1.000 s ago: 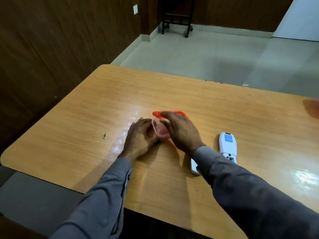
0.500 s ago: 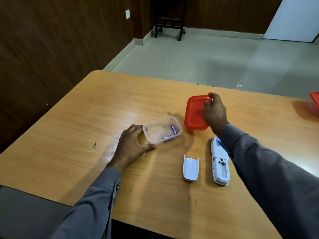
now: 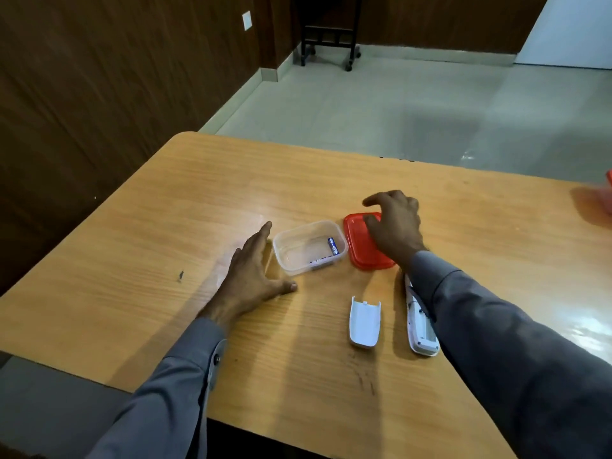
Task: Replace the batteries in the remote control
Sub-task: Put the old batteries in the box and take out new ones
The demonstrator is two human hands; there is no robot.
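Note:
A small clear plastic box stands open on the wooden table, with blue-and-white batteries at its right end. Its red lid lies flat just to the right. My right hand hovers over the lid, fingers spread, holding nothing. My left hand rests flat on the table beside the box's left side, fingers apart. The white remote control lies face down near the front, partly under my right sleeve. Its detached battery cover lies to its left.
Another red container shows at the table's far right edge. A wood-panelled wall runs along the left. A black wheeled stand sits on the tiled floor beyond the table.
The lid came off the box and was carried right. My right hand has set it down beside the box and let go. My left hand has slid off the box's side.

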